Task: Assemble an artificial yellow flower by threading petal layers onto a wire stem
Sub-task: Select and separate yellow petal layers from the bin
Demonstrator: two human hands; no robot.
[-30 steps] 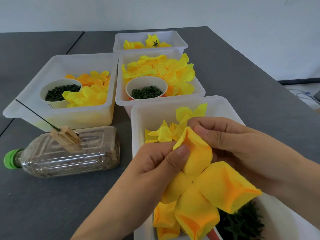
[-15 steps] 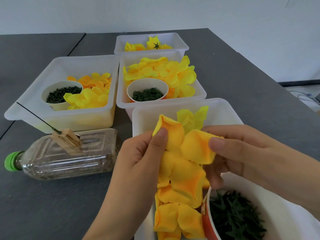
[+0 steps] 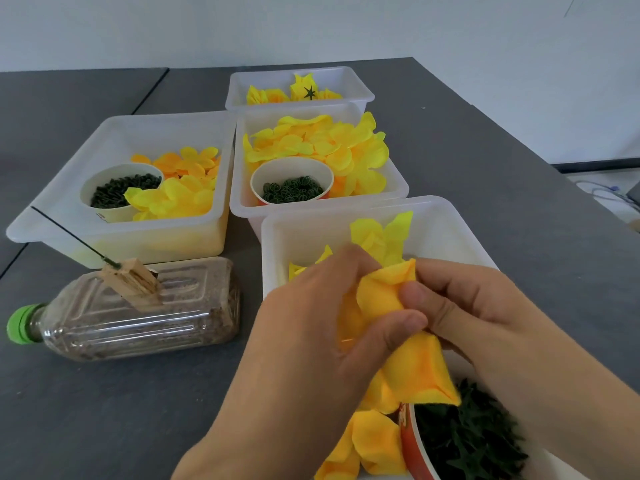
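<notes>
Both hands pinch a petal layer.

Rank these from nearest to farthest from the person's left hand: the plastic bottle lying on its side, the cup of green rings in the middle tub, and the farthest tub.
From the left hand:
1. Plastic bottle, lying just to its left.
2. Cup of green rings, ahead in the middle tub.
3. Farthest tub, at the back of the table.

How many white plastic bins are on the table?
4: a far bin, a middle bin in front of it, a left bin, and a near bin under the hands.
</notes>
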